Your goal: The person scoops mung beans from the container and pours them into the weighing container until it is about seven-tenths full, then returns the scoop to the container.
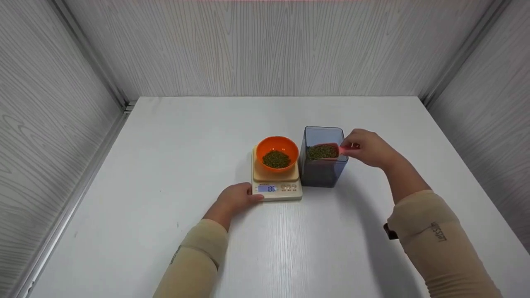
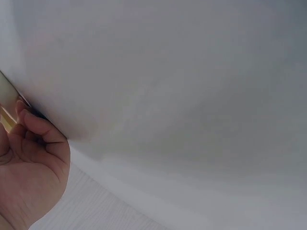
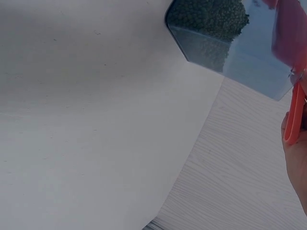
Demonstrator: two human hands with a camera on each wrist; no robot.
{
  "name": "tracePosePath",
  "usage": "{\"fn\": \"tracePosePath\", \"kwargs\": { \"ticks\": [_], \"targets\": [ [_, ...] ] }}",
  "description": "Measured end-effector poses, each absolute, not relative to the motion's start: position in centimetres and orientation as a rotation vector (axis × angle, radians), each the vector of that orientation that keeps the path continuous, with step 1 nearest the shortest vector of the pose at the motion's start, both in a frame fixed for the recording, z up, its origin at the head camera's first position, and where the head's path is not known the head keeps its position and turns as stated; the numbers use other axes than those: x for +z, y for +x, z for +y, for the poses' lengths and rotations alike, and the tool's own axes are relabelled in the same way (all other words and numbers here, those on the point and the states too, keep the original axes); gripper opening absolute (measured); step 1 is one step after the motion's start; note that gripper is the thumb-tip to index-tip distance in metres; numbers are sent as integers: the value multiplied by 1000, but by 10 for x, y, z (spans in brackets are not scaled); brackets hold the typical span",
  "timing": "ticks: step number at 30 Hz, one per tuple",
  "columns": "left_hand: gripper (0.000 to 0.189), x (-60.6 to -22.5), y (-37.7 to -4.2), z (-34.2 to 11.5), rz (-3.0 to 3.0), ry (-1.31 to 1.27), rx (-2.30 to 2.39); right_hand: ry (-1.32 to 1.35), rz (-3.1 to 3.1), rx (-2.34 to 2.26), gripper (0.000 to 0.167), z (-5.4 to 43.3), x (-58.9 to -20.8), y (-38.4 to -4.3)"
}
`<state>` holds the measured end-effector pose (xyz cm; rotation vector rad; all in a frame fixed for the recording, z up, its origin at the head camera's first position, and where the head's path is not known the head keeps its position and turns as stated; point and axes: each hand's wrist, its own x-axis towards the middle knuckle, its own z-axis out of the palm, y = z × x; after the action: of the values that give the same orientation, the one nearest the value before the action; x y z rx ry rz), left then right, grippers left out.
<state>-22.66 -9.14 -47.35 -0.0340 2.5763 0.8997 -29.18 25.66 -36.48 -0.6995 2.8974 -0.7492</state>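
My left hand point(image 1: 238, 198) grips the front left corner of a digital kitchen scale point(image 1: 279, 196), thumb along its front edge; in the left wrist view the hand point(image 2: 36, 158) is curled at the scale's edge. An orange bowl point(image 1: 277, 142) with small green grains point(image 1: 276, 159), like mung beans, sits on the scale. The lit display point(image 1: 267, 188) seems to read 186. My right hand point(image 1: 368, 147) pinches the handle of a red scoop point(image 1: 340, 150). Heaped with grains, the scoop lies inside the mouth of a clear bluish container point(image 1: 321, 176). Its orange-red handle point(image 3: 293, 117) shows in the right wrist view.
The container stands upright just right of the scale, with more grains point(image 3: 211, 19) inside. Everything rests on a white table point(image 1: 186, 145). Wood-grain panels point(image 1: 273, 49) enclose it at the back and both sides.
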Motion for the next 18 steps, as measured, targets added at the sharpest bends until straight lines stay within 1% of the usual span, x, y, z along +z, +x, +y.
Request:
{"fn": "tracePosePath", "kwargs": {
  "ticks": [13,18],
  "targets": [
    [35,-474,-225,-93,2648,37,815,-719,2922,-913,14,267,-375,-289],
    [35,-474,-226,-91,2641,40,843,-655,2947,-943,13,268,-378,-287]
  ]
}}
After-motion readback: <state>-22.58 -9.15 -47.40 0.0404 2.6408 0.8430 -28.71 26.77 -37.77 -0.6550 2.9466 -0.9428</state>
